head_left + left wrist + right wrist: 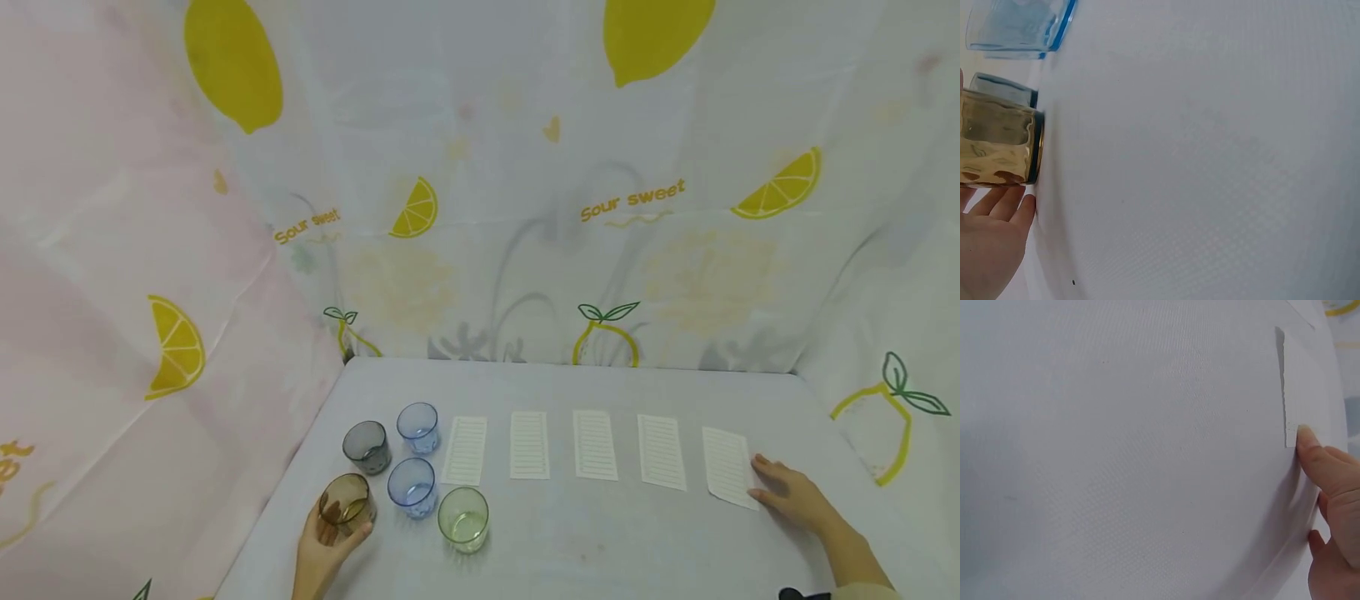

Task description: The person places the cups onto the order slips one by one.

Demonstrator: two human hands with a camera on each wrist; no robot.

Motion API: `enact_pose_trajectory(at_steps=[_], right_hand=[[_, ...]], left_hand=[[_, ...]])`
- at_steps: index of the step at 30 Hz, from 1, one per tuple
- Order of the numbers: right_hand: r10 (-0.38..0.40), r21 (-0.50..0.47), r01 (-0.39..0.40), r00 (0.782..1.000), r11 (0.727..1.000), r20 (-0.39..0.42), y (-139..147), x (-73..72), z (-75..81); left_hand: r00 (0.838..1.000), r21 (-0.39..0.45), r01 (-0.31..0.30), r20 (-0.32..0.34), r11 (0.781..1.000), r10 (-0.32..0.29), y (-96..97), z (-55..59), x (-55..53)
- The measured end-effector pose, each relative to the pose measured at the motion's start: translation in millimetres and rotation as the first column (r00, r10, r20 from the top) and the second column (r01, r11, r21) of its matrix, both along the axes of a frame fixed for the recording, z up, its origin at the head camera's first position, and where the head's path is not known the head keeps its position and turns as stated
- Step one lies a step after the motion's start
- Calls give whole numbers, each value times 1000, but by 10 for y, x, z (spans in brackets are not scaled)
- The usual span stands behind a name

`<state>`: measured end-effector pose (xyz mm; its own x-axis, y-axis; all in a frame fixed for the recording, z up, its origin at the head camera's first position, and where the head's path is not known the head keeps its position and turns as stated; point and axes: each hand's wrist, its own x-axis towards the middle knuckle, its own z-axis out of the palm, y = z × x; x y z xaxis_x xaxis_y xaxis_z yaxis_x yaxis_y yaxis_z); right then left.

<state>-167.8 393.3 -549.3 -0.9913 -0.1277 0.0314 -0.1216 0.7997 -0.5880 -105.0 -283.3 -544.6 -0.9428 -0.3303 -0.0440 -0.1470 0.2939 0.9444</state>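
Head view: left hand (324, 546) wraps the near-left cup (356, 503) — likely slippery, fragile, best held mid-wall; right hand (797, 500), fingers apart, touches paper (727, 467).

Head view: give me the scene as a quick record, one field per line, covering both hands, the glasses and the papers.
left hand: holds the brown glass
right hand: touches the right edge of the rightmost paper
other glasses: grey glass, two blue glasses, green glass
papers: five in a row, right of the blue glasses
surface: white table
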Motion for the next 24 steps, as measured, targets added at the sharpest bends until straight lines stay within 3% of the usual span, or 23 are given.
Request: enact_pose_trajectory(at_steps=[6, 14, 21, 24], right_hand=[[-5, 30, 7, 999, 1000, -39, 5, -3, -23], [-36, 2, 36, 999, 999, 8, 40, 17, -21], [-55, 4, 55, 998, 998, 25, 35, 28, -15], [-53, 12, 53, 999, 999, 10, 37, 23, -20]], left_hand=[[1000, 28, -21, -8, 999, 21, 20, -79, 18], [996, -16, -56, -70, 998, 55, 35, -146, -11], [993, -61, -96, -72, 993, 92, 36, -113, -14], [993, -41, -102, -68, 994, 99, 42, -89, -25]])
